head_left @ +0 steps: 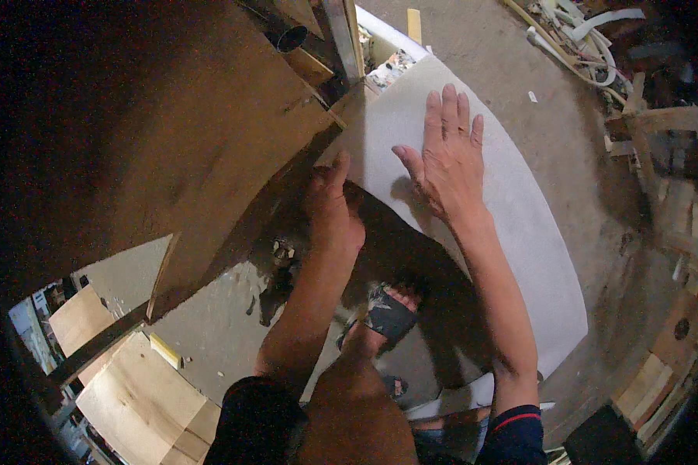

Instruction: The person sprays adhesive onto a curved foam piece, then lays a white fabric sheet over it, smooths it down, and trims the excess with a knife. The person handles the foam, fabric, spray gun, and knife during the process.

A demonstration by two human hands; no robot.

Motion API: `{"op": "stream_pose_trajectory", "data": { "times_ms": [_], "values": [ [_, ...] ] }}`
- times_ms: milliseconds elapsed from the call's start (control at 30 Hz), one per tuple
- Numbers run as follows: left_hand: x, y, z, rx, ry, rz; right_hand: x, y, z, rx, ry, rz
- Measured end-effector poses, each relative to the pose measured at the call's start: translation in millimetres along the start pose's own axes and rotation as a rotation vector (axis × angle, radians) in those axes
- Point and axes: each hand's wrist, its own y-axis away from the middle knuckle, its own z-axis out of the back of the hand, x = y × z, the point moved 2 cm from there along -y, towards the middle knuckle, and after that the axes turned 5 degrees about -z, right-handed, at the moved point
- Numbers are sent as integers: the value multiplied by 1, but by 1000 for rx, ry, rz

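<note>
1. White sheet (520, 194), broad and finely grained, sweeps in a curved band from upper centre, down the right and toward the lower edge; a dark, shadowed gap lies inside its curve.
2. Right hand (450, 159) rests palm down over the sheet's upper part, fingers straight and slightly apart, thumb spread wide; whether the palm's heel touches, I cannot tell.
3. Left hand (333, 201), in shadow between the sheet's inner edge and a big brown panel, has its thumb raised; I cannot tell whether its fingers grip anything.
4. Brown panel (155, 116), flat and wood-like with a smooth, dull face, fills the upper left.
5. Dark-strapped sandal (393, 314), pale-patterned, sits below, on a foot.
6. Pale wooden boards (136, 395), flat and visibly grained, lie lower left.
7. Grey floor (616, 225), matt and stained, extends beyond the sheet's right edge.
8. Bent white strips (609, 58), thin and flexible-looking, tangle at upper right.
</note>
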Motion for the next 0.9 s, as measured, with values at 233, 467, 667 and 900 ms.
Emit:
{"op": "stream_pose_trajectory", "data": {
  "times_ms": [233, 467, 667, 900],
  "values": [
    [-21, 25, 3, 67, -303, -540, 3, -7, -11, 46, -39, -34],
    [-33, 29, -7, 1, -10, -238, 13, -18, -8, 164, 26, -103],
    [-21, 12, -5, 51, -87, -299, 20, -20, -4, 153, 24, -153],
    [-14, 0, -7, 57, -120, -325, 20, -18, -10, 81, -43, -145]
  ]
}}
